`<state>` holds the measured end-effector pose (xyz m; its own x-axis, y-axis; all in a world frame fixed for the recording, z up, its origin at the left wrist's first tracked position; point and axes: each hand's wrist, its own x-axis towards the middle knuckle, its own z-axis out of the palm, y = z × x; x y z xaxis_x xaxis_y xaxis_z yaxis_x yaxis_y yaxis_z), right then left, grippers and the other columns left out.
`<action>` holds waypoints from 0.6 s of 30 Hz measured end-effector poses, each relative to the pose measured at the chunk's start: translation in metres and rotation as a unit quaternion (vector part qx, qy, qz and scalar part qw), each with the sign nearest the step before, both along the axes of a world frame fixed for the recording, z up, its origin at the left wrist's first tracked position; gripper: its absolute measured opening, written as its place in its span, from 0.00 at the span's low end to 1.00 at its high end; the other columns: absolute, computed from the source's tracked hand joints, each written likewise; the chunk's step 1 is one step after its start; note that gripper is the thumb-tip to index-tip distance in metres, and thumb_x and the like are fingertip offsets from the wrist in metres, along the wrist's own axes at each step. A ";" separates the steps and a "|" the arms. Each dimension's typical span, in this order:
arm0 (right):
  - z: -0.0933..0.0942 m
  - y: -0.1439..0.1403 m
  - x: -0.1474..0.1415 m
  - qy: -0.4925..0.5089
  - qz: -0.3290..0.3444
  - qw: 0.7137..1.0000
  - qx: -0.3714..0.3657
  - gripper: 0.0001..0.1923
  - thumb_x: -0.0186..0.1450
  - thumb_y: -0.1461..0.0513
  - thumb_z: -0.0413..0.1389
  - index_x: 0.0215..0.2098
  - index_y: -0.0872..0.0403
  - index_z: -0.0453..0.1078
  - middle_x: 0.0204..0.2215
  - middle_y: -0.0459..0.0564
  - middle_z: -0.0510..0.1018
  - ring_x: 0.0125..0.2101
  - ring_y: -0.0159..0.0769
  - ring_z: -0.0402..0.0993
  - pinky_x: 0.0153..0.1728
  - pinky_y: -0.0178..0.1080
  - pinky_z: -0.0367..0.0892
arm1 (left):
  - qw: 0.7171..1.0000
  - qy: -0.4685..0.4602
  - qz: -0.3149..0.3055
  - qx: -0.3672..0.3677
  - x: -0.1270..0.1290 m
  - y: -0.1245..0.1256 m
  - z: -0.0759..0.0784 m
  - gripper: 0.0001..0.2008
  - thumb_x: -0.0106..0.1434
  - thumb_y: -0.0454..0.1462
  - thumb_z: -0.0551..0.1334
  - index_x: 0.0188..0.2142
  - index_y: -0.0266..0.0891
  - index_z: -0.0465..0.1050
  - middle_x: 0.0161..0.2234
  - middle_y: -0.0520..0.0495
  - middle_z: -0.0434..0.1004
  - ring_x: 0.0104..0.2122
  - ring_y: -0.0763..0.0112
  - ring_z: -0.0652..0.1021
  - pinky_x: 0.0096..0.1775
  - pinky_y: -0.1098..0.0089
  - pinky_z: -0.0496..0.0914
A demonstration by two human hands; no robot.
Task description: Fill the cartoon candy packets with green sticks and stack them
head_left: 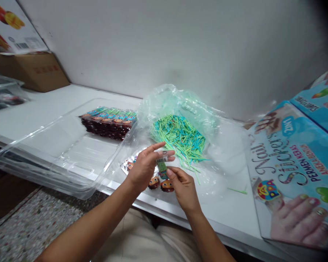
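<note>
Between my two hands is a small printed candy wrapper (pixel 161 168), green with a barcode at its top. My left hand (pixel 144 165) pinches its upper end, the other fingers stretched out. My right hand (pixel 184 187) grips its lower side between thumb and fingers. Just below, by the table edge, lie wrappers with cartoon faces (pixel 167 185), partly hidden by my hands. More printed wrappers (pixel 129 164) show behind my left wrist. Beyond my hands, a heap of thin green and blue sticks (pixel 179 136) spills from an open clear plastic bag (pixel 205 109).
To the left, a clear plastic tray (pixel 71 174) holds a stacked block of printed wrappers (pixel 108 122). Blue "Nail Stickers" boxes (pixel 292 163) stand at the right. A cardboard box (pixel 38 71) sits back left against the wall. One loose green stick (pixel 237 190) lies on the white table (pixel 226 214).
</note>
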<state>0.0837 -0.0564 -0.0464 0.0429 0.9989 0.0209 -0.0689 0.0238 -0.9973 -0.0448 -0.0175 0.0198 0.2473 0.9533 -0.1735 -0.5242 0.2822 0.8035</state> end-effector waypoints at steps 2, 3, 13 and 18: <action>0.002 0.001 0.000 0.003 -0.021 1.000 0.009 0.11 0.62 0.55 0.57 0.37 0.52 0.77 0.29 0.45 0.79 0.28 0.33 0.73 0.30 0.34 0.69 | 1.000 0.000 0.003 0.024 0.000 -0.001 -0.004 0.17 0.55 0.41 0.65 0.44 0.35 0.74 0.38 0.40 0.81 0.38 0.62 0.80 0.44 0.64 0.68; 0.003 0.002 0.000 0.005 -0.026 1.000 0.015 0.11 0.62 0.55 0.58 0.37 0.52 0.76 0.29 0.45 0.79 0.29 0.33 0.73 0.30 0.34 0.69 | 0.999 0.012 0.004 0.037 0.000 -0.002 -0.006 0.16 0.55 0.42 0.66 0.41 0.34 0.76 0.37 0.41 0.81 0.38 0.63 0.79 0.45 0.64 0.67; 0.004 0.001 -0.005 0.049 0.035 0.998 -0.011 0.10 0.61 0.55 0.59 0.33 0.54 0.74 0.24 0.44 0.79 0.23 0.32 0.75 0.27 0.33 0.70 | 0.993 0.090 0.018 0.080 -0.008 -0.004 -0.018 0.13 0.53 0.42 0.69 0.34 0.34 0.79 0.32 0.44 0.82 0.35 0.68 0.79 0.41 0.70 0.68; 0.009 0.003 -0.005 0.031 0.075 0.997 -0.005 0.09 0.62 0.56 0.58 0.33 0.54 0.73 0.25 0.43 0.78 0.25 0.31 0.74 0.29 0.33 0.69 | 0.991 0.113 0.020 0.075 -0.011 -0.005 -0.018 0.13 0.53 0.42 0.69 0.31 0.32 0.79 0.29 0.43 0.81 0.32 0.66 0.79 0.37 0.70 0.69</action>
<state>0.0790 -0.0535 -0.0375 -0.1066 0.9942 0.0138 -0.1320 -0.0004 -0.9913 -0.0558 -0.0227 0.0019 0.1799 0.9807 -0.0765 -0.3349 0.1342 0.9327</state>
